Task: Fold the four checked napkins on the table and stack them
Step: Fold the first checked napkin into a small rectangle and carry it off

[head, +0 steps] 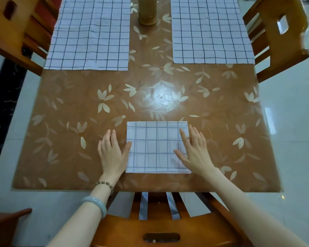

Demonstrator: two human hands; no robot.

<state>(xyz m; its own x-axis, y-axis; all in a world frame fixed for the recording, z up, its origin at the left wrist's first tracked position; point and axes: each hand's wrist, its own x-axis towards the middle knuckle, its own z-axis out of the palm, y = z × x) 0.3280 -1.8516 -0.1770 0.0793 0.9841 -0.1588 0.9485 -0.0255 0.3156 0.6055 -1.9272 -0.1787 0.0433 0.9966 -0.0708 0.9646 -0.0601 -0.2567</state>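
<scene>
Near worktop [79,97] edge: folded napkin [155,145]; left hand [112,152] beside, right hand [194,152] atop, fingers [184,139] straight, grasping nothing. Risk: layers sliding askew on glossy surface.

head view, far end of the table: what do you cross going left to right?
left chair → left napkin, spread flat → gold cylinder → right napkin, spread flat → right chair
</scene>
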